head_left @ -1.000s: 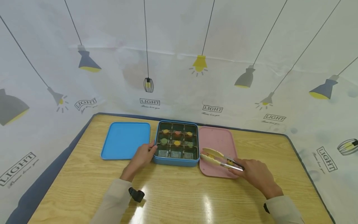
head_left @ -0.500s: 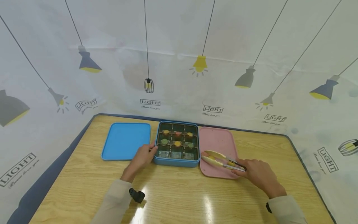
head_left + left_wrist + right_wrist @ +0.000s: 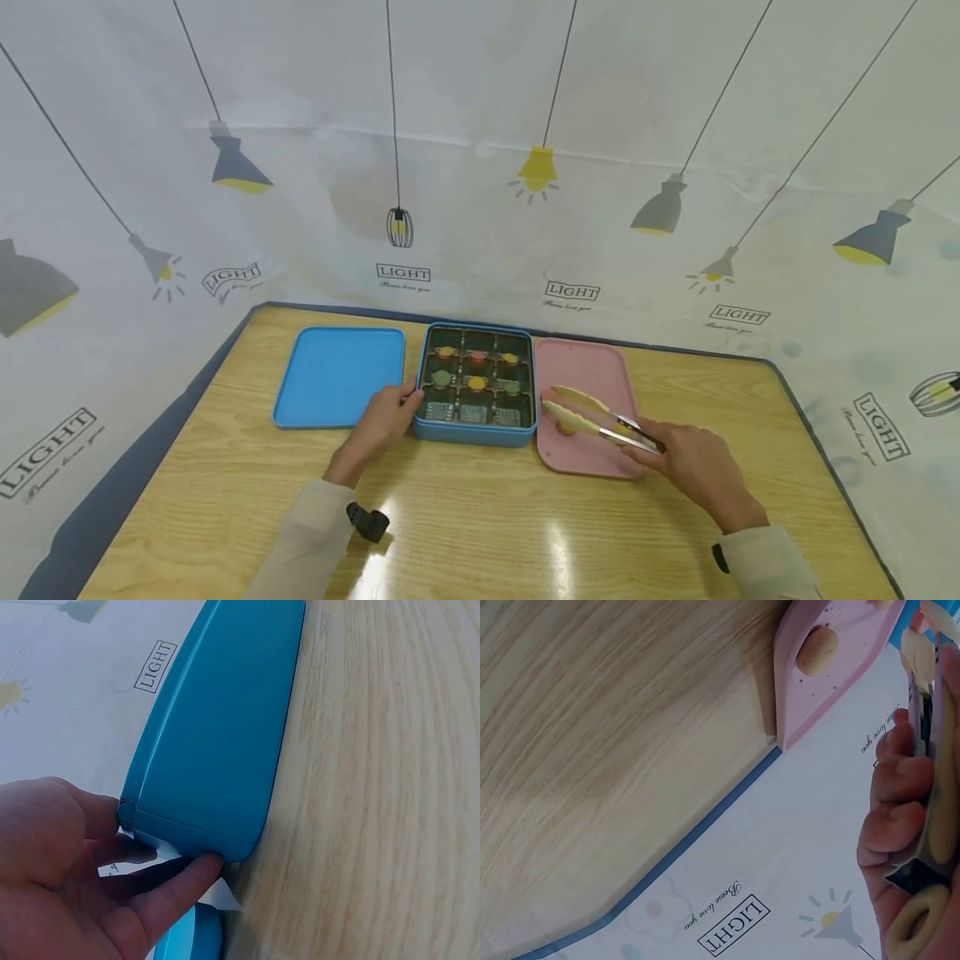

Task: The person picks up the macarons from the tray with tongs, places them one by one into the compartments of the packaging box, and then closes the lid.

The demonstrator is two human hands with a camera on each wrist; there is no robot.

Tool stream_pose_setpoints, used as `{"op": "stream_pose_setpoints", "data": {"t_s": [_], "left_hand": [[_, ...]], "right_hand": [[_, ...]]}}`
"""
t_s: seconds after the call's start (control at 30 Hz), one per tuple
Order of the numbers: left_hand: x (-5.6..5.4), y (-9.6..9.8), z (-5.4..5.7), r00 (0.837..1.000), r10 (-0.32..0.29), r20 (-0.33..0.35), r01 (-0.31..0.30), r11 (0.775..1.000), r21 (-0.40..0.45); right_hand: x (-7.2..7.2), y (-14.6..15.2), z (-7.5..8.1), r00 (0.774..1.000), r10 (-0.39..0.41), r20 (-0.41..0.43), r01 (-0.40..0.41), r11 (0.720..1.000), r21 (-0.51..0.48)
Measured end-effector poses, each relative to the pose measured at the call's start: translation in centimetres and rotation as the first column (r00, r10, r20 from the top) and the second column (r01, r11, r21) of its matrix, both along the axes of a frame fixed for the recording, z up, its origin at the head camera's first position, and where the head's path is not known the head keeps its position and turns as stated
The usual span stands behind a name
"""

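In the head view, the blue box (image 3: 474,434) stands near the far edge of the table (image 3: 465,517), between blue lid (image 3: 341,375) and pink tray (image 3: 596,367); wood stretches in front and to the right, and lamp-printed sheeting (image 3: 465,100) rises behind. The right hand (image 3: 697,471) grips tongs (image 3: 579,397) over the tray, tips apart.

In the left wrist view, the left hand (image 3: 75,877) holds the box's corner.

In the right wrist view, fingers wrap the tongs; a rounded tan piece (image 3: 819,651) lies in the tray.
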State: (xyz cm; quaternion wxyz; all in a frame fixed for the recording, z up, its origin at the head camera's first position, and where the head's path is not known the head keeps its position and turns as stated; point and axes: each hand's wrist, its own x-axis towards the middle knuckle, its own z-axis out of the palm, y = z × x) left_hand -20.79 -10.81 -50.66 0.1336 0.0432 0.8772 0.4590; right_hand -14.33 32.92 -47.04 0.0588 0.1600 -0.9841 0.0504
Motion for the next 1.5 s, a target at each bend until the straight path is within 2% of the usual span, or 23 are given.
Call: {"op": "stream_pose_setpoints", "data": {"t_s": [0.2, 0.53, 0.9, 1.17, 1.5], "left_hand": [[0.0, 0.0, -0.1, 1.000, -0.004, -0.018, 0.004, 1.000, -0.007], [0.0, 0.0, -0.1, 1.000, 0.006, -0.008, -0.006, 1.000, -0.002], [0.0, 0.0, -0.1, 1.000, 0.004, 0.004, -0.004, 1.000, 0.000], [-0.1, 0.0, -0.2, 1.000, 0.007, 0.003, -0.007, 1.000, -0.006], [-0.2, 0.0, -0.2, 1.000, 0.010, -0.006, -0.010, 1.000, -0.014]], "right_hand": [[0.0, -0.3, 0.2, 1.000, -0.018, -0.007, 0.018, 0.998, -0.067], [-0.1, -1.4, 0.8, 0.999, -0.008, -0.053, 0.002, 0.994, -0.113], [0.1, -2.7, 0.6, 0.995, 0.067, -0.071, -0.075, 0.990, -0.122], [0.2, -3.2, 0.8, 0.998, 0.063, -0.029, -0.066, 0.991, -0.115], [0.3, -2.0, 0.9, 0.997, 0.043, -0.058, -0.049, 0.994, -0.097]]}}
